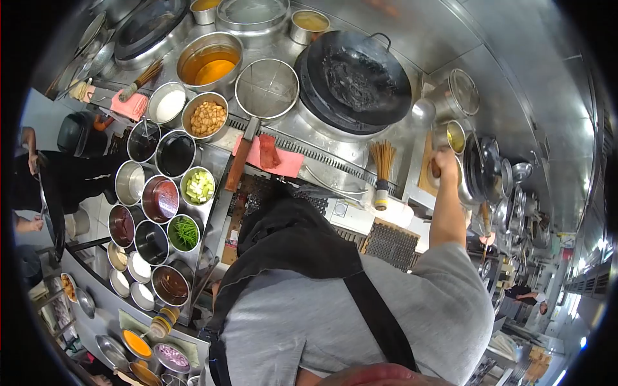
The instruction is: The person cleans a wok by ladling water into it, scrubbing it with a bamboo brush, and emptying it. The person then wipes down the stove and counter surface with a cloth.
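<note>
The person's right hand point(444, 162), at the end of an outstretched arm, is closed round the brown handle of a ladle point(423, 113); the left hand is out of view, so its state cannot be told. The ladle's long axis points forward from the fist, away from the body. A blackened wok point(357, 78) lies forward and to the left of the right hand (the only one visible, so which hand is nearer cannot be told). Just beside the fist, a metal cup point(455, 136) holds something yellow. Left of it, a bamboo brush point(383, 161) rests near the front of the steel worktop point(299, 134). Further left are a round strainer point(267, 90), a pink cloth point(291, 165) and clustered metal pots point(131, 183).
</note>
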### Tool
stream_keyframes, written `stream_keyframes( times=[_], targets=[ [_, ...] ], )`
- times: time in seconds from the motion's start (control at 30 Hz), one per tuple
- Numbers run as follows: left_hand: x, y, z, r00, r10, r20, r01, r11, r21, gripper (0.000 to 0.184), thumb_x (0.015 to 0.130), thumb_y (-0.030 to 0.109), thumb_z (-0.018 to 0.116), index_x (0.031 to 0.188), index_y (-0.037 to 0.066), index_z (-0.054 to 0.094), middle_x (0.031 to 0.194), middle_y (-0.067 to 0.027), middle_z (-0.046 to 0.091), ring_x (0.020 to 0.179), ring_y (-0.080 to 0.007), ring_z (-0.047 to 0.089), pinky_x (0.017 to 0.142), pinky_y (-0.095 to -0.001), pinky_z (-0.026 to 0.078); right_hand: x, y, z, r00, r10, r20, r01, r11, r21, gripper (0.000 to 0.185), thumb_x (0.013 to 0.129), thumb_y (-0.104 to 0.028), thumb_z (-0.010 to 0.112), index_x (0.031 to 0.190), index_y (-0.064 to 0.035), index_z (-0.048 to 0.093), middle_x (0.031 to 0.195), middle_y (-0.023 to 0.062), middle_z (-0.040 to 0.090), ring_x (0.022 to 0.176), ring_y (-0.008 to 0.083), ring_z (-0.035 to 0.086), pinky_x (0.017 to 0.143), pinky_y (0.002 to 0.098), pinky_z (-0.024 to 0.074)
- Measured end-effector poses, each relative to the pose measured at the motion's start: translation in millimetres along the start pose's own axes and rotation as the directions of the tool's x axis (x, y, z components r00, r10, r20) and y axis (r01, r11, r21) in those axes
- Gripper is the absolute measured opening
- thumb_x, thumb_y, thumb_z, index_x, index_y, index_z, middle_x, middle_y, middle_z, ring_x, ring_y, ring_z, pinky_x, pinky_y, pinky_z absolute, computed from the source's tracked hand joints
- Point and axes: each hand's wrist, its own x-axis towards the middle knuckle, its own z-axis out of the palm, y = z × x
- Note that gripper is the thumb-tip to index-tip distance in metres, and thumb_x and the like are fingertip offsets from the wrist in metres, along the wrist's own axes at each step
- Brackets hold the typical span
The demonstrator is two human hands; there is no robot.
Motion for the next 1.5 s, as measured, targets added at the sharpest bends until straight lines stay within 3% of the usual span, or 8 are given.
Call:
stream_keyframes(
  times=[0.17,0.3,0.57,0.7,1.0,1.2,1.4,1.5],
  targets=[
    [-9,36,-4,0.815,0.564,-0.133,-0.433,0.745,0.507,0.013,0.083,0.012,0.053,0.091,0.015,0.062,0.063,-0.0008,0.056,0.06,-0.0132,0.058,0.049,-0.0296,0.046,-93,-92,-36,0.988,-0.112,-0.101,0.093,0.98,-0.177,0.045,0.071,-0.017,0.059,0.113,0.0012,0.058,0.093,0.0279,0.063,0.093,0.0423,0.06,0.081,0.0468,0.0473],
    [27,31,5,0.943,-0.185,0.278,0.322,0.721,-0.613,0.015,0.085,0.012,0.053,0.097,0.013,0.061,0.065,-0.0031,0.058,0.058,-0.0129,0.059,0.045,-0.0287,0.044,-97,-105,-26,0.955,-0.248,-0.161,0.234,0.967,-0.099,0.062,0.072,-0.012,0.061,0.131,-0.0045,0.047,0.087,0.0224,0.066,0.084,0.0334,0.065,0.075,0.0398,0.0495],
    [-2,91,25,0.966,-0.258,-0.004,0.22,0.835,-0.504,0.016,0.085,0.015,0.053,0.098,0.012,0.062,0.069,-0.0046,0.06,0.062,-0.0164,0.06,0.049,-0.0362,0.046,-96,-133,31,0.948,-0.217,0.231,0.084,0.875,0.476,0.045,0.075,-0.001,0.054,0.119,0.0067,0.049,0.064,0.007,0.054,0.045,0.0157,0.053,0.039,0.0303,0.0423],
    [-24,64,42,0.926,0.252,-0.281,-0.247,0.967,0.054,0.016,0.084,0.019,0.051,0.091,0.012,0.064,0.068,-0.0077,0.06,0.062,-0.02,0.06,0.051,-0.0407,0.047,-151,-153,9,0.883,-0.141,0.448,-0.251,0.664,0.705,0.043,0.075,-0.007,0.056,0.116,0.0059,0.05,0.067,0.0077,0.055,0.043,0.0159,0.05,0.038,0.0292,0.0412],
    [-11,46,22,0.977,-0.212,-0.007,0.198,0.926,-0.321,0.015,0.084,0.016,0.054,0.096,0.009,0.06,0.073,-0.0047,0.059,0.062,-0.0169,0.058,0.048,-0.034,0.046,-95,-199,40,0.904,-0.137,0.406,-0.34,0.347,0.874,0.026,0.078,-0.018,0.057,0.094,0.0026,0.059,0.068,0.0091,0.062,0.045,0.014,0.051,0.039,0.0254,0.0407],
    [-12,145,-28,0.967,-0.232,-0.107,0.122,0.787,-0.605,0.016,0.085,0.014,0.056,0.099,0.007,0.058,0.077,-0.0028,0.059,0.062,-0.0148,0.057,0.047,-0.0295,0.044,-70,-177,82,0.838,-0.54,-0.082,0.511,0.828,-0.228,0.051,0.075,-0.012,0.058,0.122,0.0044,0.049,0.074,0.0115,0.065,0.055,0.0208,0.06,0.046,0.0314,0.0475],
    [-18,79,8,0.996,-0.085,-0.005,0.07,0.848,-0.525,0.012,0.085,0.012,0.055,0.096,0.008,0.058,0.074,-0.002,0.058,0.06,-0.013,0.056,0.045,-0.0278,0.043,-114,-139,72,0.913,-0.302,0.275,0.146,0.87,0.471,0.059,0.072,-0.009,0.059,0.127,0.0029,0.042,0.077,0.0152,0.065,0.056,0.0245,0.06,0.051,0.0337,0.0494],
    [-26,16,33,0.996,-0.076,0.038,0.084,0.956,-0.28,0.009,0.085,0.012,0.054,0.092,0.009,0.058,0.073,-0.002,0.058,0.059,-0.0132,0.055,0.044,-0.0273,0.042,-154,-161,32,0.891,-0.2,0.408,-0.35,0.269,0.897,0.062,0.076,-0.009,0.059,0.128,0.0086,0.031,0.079,0.0178,0.062,0.05,0.0196,0.055,0.037,0.0289,0.0409]
  ],
)
